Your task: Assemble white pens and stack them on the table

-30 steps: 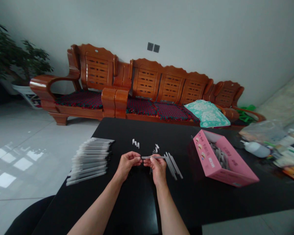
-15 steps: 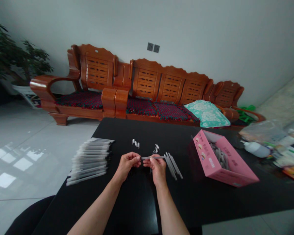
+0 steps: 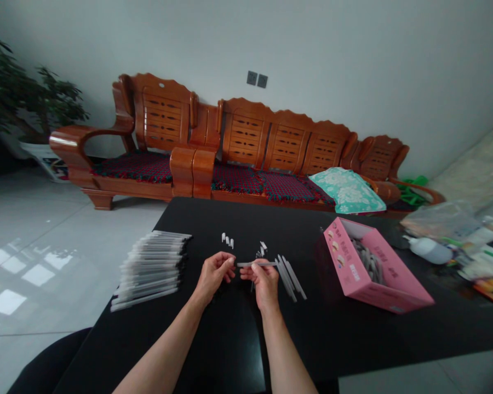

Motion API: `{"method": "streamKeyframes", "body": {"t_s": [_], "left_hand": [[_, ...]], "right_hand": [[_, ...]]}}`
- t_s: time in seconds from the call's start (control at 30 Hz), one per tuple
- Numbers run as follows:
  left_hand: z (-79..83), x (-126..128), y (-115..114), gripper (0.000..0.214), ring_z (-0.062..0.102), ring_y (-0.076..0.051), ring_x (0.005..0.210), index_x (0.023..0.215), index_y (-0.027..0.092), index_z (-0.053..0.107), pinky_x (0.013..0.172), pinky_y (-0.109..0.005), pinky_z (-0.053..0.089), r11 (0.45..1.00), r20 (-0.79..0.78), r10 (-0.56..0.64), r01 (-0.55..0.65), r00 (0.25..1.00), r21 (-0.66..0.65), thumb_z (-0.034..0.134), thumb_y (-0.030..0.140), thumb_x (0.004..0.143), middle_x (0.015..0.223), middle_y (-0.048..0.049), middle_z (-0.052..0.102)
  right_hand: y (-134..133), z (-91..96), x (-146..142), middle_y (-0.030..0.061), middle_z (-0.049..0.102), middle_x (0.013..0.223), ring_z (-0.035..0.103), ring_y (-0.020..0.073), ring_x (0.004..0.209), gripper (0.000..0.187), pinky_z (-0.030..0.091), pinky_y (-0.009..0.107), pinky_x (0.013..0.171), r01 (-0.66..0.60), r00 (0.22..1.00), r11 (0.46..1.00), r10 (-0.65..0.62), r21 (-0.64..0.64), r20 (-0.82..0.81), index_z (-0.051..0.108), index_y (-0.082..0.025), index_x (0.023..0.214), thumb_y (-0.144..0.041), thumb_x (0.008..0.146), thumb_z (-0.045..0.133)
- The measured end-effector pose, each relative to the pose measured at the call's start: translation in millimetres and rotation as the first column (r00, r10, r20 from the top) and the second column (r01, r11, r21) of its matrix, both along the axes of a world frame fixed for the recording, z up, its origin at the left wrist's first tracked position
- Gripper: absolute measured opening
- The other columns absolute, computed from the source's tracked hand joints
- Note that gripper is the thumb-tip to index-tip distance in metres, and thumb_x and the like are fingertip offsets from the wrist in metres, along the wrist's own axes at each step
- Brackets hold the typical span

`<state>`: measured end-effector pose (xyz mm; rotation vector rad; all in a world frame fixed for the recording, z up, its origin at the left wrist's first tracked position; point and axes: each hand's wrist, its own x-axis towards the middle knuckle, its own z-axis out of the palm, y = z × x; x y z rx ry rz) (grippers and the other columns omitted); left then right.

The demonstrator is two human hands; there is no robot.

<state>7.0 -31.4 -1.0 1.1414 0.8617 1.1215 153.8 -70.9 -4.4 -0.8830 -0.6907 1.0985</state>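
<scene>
My right hand [image 3: 264, 284] pinches a slim, whitish, pen-like tube [image 3: 245, 265] that lies level across its fingers, with a dark tip at the left end. Right by that tip is my left hand [image 3: 214, 275], its thumb and forefinger pressed together; what they hold, if anything, is too small to make out. Beyond the left hand stand several small white caps [image 3: 227, 240]. More small white and dark pieces [image 3: 263, 249] lie behind the right hand. To its right rest a few loose grey-white tubes [image 3: 291, 278].
A large row of similar tubes [image 3: 152, 268] with dark ends covers the left of the black table [image 3: 225, 350]. At right, a pink box [image 3: 345, 268] contains grey tubes. A white bottle [image 3: 429, 250] and clutter sit farther right. A wooden sofa [image 3: 246, 131] stands behind.
My left hand has shifted slightly up and left, leaving the tube's dark end more exposed. The right hand and its tube have stayed in place.
</scene>
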Motion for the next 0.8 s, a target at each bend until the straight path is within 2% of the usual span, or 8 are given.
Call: {"method": "streamKeyframes", "body": {"t_s": [0.13, 0.3, 0.37, 0.47, 0.53, 0.63, 0.73, 0.8], "left_hand": [[-3.1, 1.4, 1.6, 0.032, 0.06, -0.012, 0.056, 0.093, 0.011, 0.063, 0.05, -0.021, 0.048, 0.999, 0.058, -0.017, 0.015, 0.998, 0.035, 0.072, 0.034, 0.072, 0.067, -0.002, 0.064], [-4.9, 0.8, 2.2, 0.039, 0.063, -0.013, 0.07, 0.099, 0.013, 0.065, 0.062, -0.023, 0.051, 0.997, 0.103, 0.0, -0.007, 0.995, 0.073, 0.079, 0.028, 0.065, 0.082, -0.0041, 0.067], [-4.2, 0.2, 1.9, 0.038, 0.063, -0.013, 0.068, 0.101, 0.013, 0.065, 0.057, -0.021, 0.05, 0.997, 0.052, 0.022, -0.026, 0.998, 0.077, 0.075, 0.033, 0.07, 0.081, -0.0046, 0.067], [-3.7, 0.3, 1.7, 0.037, 0.056, -0.01, 0.052, 0.103, 0.012, 0.064, 0.043, -0.018, 0.041, 0.996, -0.042, 0.013, -0.009, 0.999, 0.091, 0.065, 0.039, 0.079, 0.068, -0.0021, 0.063], [-4.4, 0.8, 1.8, 0.037, 0.054, -0.009, 0.05, 0.105, 0.011, 0.063, 0.042, -0.017, 0.04, 0.995, -0.053, -0.012, 0.017, 0.999, 0.098, 0.065, 0.039, 0.079, 0.066, -0.001, 0.062], [-5.8, 1.3, 2.2, 0.039, 0.058, -0.011, 0.058, 0.108, 0.012, 0.063, 0.051, -0.02, 0.046, 0.992, 0.019, -0.037, 0.034, 0.999, 0.123, 0.069, 0.035, 0.076, 0.07, -0.0014, 0.063], [-5.4, 0.9, 2.5, 0.049, 0.062, -0.014, 0.072, 0.113, 0.014, 0.062, 0.065, -0.024, 0.051, 0.99, 0.063, -0.027, 0.018, 0.998, 0.143, 0.076, 0.03, 0.069, 0.084, -0.0044, 0.066], [-4.6, 0.5, 2.4, 0.051, 0.063, -0.015, 0.073, 0.116, 0.015, 0.061, 0.064, -0.024, 0.051, 0.99, 0.036, -0.005, -0.001, 0.999, 0.141, 0.075, 0.032, 0.07, 0.088, -0.0053, 0.066]], "right_hand": [[0.5, -1.6, 0.9, 0.0064, 0.073, 0.07, 0.072, 0.0216, 0.061, 0.026, 0.06, 0.029, 0.053, -0.016, 1.0, 1.0, 0.016, 0.0, 0.006, 0.06, -0.014, 0.085, -0.03, 0.073, 0.075], [0.7, -1.6, 0.7, 0.0062, 0.073, 0.068, 0.072, 0.0216, 0.061, 0.026, 0.059, 0.028, 0.052, 0.003, 1.0, 1.0, -0.003, 0.002, 0.002, 0.06, -0.014, 0.084, -0.03, 0.072, 0.075], [0.7, -1.9, 0.9, 0.0063, 0.073, 0.069, 0.072, 0.0213, 0.061, 0.025, 0.059, 0.029, 0.052, 0.003, 1.0, 1.0, -0.003, 0.001, 0.0, 0.06, -0.014, 0.085, -0.03, 0.072, 0.075], [0.9, -3.0, 1.5, 0.0065, 0.073, 0.069, 0.072, 0.0213, 0.061, 0.024, 0.059, 0.029, 0.053, -0.007, 1.0, 1.0, 0.007, 0.001, 0.009, 0.06, -0.014, 0.085, -0.029, 0.073, 0.074], [0.9, -3.5, 1.8, 0.0066, 0.073, 0.07, 0.072, 0.0217, 0.062, 0.023, 0.059, 0.03, 0.053, -0.016, 1.0, 1.0, 0.016, 0.002, 0.017, 0.06, -0.014, 0.086, -0.028, 0.074, 0.073], [0.8, -2.9, 1.6, 0.0065, 0.073, 0.069, 0.072, 0.022, 0.063, 0.022, 0.059, 0.03, 0.053, -0.01, 1.0, 1.0, 0.01, 0.003, 0.019, 0.06, -0.014, 0.085, -0.028, 0.074, 0.073], [0.4, -1.3, 1.0, 0.006, 0.072, 0.068, 0.072, 0.0217, 0.061, 0.023, 0.059, 0.029, 0.052, -0.001, 1.0, 1.0, 0.001, 0.002, 0.012, 0.06, -0.014, 0.084, -0.029, 0.073, 0.074], [0.1, -0.5, 0.7, 0.006, 0.072, 0.068, 0.072, 0.0215, 0.06, 0.023, 0.059, 0.029, 0.052, -0.003, 1.0, 1.0, 0.003, 0.005, 0.009, 0.06, -0.014, 0.084, -0.029, 0.073, 0.074]]}}
